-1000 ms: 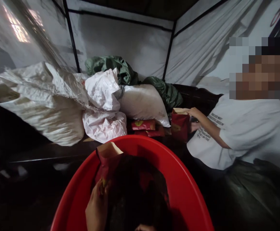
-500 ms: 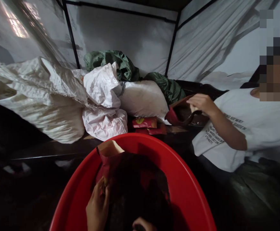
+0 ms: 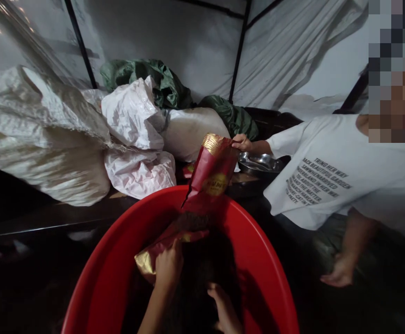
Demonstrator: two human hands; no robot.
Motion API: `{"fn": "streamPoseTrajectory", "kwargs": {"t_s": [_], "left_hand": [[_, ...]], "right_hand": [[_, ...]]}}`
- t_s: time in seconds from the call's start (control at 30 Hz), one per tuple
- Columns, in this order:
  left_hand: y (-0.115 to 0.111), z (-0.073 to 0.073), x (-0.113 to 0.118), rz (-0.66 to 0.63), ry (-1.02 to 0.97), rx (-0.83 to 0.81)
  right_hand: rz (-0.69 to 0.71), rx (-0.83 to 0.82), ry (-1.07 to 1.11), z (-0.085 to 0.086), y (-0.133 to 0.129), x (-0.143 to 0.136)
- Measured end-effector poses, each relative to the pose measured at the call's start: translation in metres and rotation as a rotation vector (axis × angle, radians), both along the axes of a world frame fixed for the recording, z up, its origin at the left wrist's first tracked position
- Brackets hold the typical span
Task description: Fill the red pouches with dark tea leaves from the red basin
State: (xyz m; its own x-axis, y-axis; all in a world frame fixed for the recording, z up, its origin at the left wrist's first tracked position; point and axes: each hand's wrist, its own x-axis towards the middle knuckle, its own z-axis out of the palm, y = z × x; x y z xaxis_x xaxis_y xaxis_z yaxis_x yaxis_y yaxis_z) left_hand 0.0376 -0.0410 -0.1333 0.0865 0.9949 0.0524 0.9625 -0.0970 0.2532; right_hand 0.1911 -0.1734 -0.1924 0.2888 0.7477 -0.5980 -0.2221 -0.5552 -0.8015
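Inside a large red tub [image 3: 258, 241], my left hand [image 3: 169, 262] is closed on a red packet [image 3: 165, 239] with a gold end, which lies tilted over dark contents. My right hand [image 3: 223, 301] is low in the tub, its thumb visible and its other fingers lost in shadow. Above the packet, a co-worker's hand [image 3: 242, 142] grips the upper corner of a larger-looking red and gold bag [image 3: 211, 171], its lower end tipped over the tub. Dark loose material [image 3: 195, 220] shows between this bag and my packet.
White woven sacks [image 3: 49, 139], a crumpled pale bag [image 3: 139, 171] and green sacks [image 3: 146, 83] lie behind the tub. A metal bowl [image 3: 261, 163] stands back right. The co-worker [image 3: 310, 171] is at the right, the other hand [image 3: 339, 276] hanging low.
The co-worker's bag has moved left from beside the co-worker to over the tub and is tipped. My packet has gone from upright to tilted. My right hand has risen further into view.
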Motion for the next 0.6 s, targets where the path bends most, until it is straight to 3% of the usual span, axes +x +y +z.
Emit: {"fn": "streamPoseTrajectory", "kwargs": {"t_s": [0.23,0.4,0.5,0.6], "left_hand": [[-0.005,-0.007,-0.005,0.063,0.040,-0.015],[-0.013,-0.009,-0.018,0.030,0.013,0.012],[-0.030,-0.024,-0.036,0.005,-0.115,0.072],[-0.056,-0.042,-0.062,0.111,-0.318,0.207]], "right_hand": [[-0.035,-0.031,0.116,0.014,-0.006,-0.001],[-0.045,0.015,0.091,0.005,-0.004,-0.003],[-0.084,-0.026,0.022,-0.005,0.002,0.004],[-0.078,-0.022,-0.070,-0.005,0.013,0.017]]}}
